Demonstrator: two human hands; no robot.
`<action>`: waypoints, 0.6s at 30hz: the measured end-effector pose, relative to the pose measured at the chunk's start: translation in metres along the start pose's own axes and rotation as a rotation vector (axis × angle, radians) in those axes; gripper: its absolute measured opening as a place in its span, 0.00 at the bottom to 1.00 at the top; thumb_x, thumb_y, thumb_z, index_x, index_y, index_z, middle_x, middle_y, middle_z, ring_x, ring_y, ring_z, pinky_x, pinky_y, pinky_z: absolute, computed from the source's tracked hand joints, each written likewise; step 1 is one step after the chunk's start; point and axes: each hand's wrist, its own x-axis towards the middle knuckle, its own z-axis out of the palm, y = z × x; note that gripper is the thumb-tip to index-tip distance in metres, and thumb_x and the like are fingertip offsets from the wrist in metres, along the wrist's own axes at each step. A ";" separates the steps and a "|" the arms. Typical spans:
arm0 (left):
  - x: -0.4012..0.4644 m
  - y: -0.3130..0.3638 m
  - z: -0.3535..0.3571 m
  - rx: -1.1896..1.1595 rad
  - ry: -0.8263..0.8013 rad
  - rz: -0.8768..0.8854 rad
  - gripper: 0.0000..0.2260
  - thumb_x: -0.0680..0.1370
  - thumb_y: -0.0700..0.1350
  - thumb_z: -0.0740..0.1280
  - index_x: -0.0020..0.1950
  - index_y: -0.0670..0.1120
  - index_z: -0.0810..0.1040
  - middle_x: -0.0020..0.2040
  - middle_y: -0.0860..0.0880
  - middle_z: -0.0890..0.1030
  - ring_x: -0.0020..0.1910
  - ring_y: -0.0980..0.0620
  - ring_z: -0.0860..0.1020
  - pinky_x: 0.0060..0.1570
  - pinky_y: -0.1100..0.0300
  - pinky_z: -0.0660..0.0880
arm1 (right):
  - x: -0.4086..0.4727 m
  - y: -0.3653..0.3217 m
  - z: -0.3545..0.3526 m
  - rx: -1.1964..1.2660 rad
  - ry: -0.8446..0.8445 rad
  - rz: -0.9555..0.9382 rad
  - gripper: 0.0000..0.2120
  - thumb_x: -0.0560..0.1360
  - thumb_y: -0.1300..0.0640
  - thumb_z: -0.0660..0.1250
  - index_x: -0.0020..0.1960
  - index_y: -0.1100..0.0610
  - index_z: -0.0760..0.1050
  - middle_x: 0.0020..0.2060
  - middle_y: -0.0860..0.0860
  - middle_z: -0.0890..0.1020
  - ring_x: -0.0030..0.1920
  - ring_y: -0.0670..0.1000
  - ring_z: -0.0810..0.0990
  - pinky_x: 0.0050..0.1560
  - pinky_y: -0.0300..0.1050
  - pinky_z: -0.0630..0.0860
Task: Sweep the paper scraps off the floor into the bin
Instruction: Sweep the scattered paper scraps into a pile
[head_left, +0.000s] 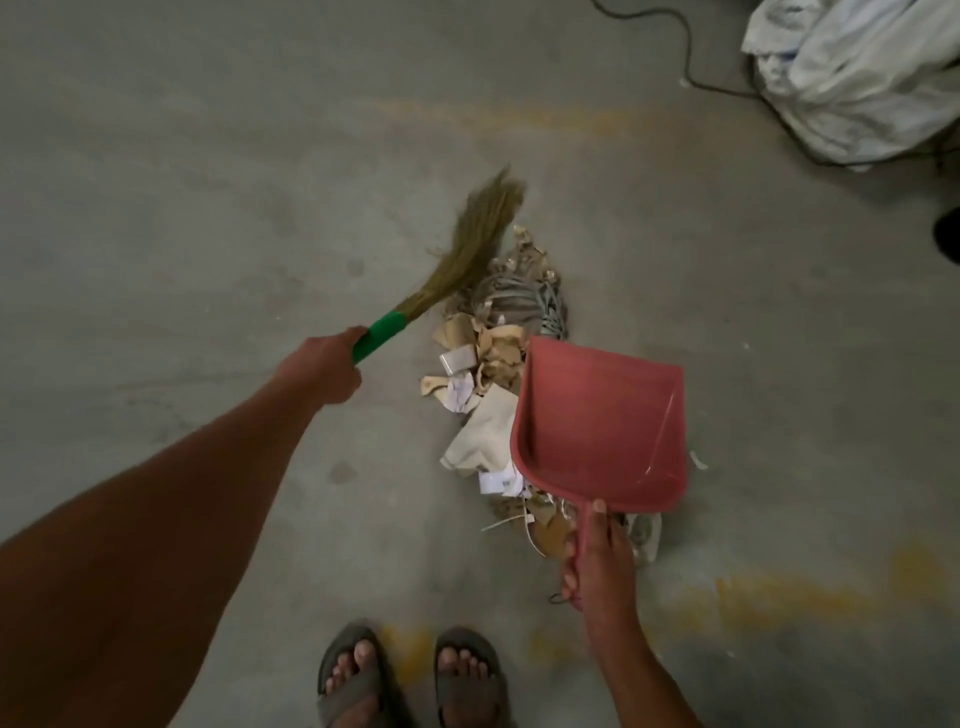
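**Broom and dustpan over the scrap pile**

On my feed the left hand (324, 371) has its fingers wrapped around the green handle of a grass broom (467, 244). The bristles fan away from those fingers, up and to the right, blurred, with their right edge at the far end of the paper scraps (485, 364).

The right hand (597, 556) grips the thin handle of a red dustpan (602, 421), thumb laid along the top of the handle and fingers curled beneath. The pan spreads out just beyond those fingers, its mouth pointing away from me, and it covers the right side of the scraps. I can't tell whether its lip touches the floor (208, 208).

The scraps, brown, cream and white, lie heaped in a long strip between the two hands, running from under the right fingers out to the broom's bristles.

Far beyond the right fingers I see a crumpled white sack (857, 73) with a dark cable (685, 47) beside it. Sandalled feet (410, 675) stand at the near edge.
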 end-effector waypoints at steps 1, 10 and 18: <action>0.001 0.012 0.005 0.051 -0.018 0.007 0.31 0.80 0.45 0.64 0.82 0.64 0.61 0.60 0.41 0.81 0.47 0.42 0.81 0.44 0.51 0.82 | 0.002 0.003 -0.008 -0.007 0.005 0.003 0.26 0.86 0.39 0.57 0.41 0.59 0.72 0.29 0.55 0.72 0.20 0.49 0.66 0.21 0.37 0.63; -0.079 0.043 0.063 0.169 -0.091 0.078 0.31 0.84 0.48 0.64 0.81 0.68 0.56 0.56 0.53 0.79 0.48 0.51 0.79 0.39 0.56 0.78 | 0.003 0.013 -0.074 0.020 0.049 0.042 0.26 0.85 0.37 0.58 0.43 0.60 0.72 0.29 0.55 0.71 0.20 0.49 0.66 0.22 0.37 0.62; -0.156 0.029 0.074 -0.073 0.086 0.023 0.32 0.83 0.49 0.67 0.81 0.69 0.55 0.52 0.54 0.78 0.46 0.52 0.78 0.38 0.53 0.80 | 0.001 0.006 -0.108 0.029 0.056 0.020 0.31 0.85 0.38 0.57 0.47 0.67 0.73 0.28 0.54 0.72 0.21 0.49 0.66 0.23 0.38 0.62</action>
